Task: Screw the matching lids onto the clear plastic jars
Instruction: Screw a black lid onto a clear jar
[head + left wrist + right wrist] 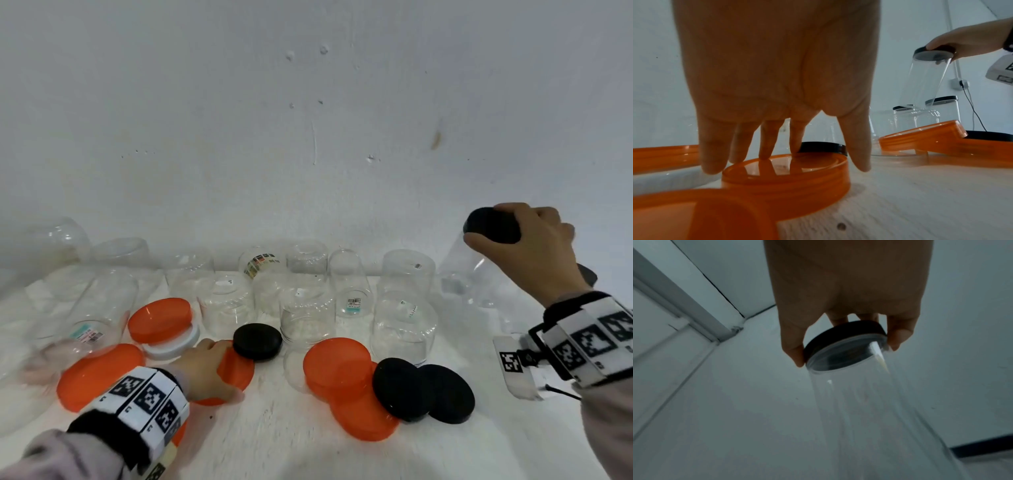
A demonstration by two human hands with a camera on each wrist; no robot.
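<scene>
Right hand (846, 308) grips black lid (842, 340) capping tilted clear jar (879, 410).

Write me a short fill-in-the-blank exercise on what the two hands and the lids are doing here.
1. The right hand grips a ____ lid on a tilted jar.
2. The left hand has its fingertips on an ____ lid.
3. Just beyond that lid lies a lid coloured ____.
4. One orange lid rests on a ____ lid.

Missing words: black; orange; black; white
</scene>
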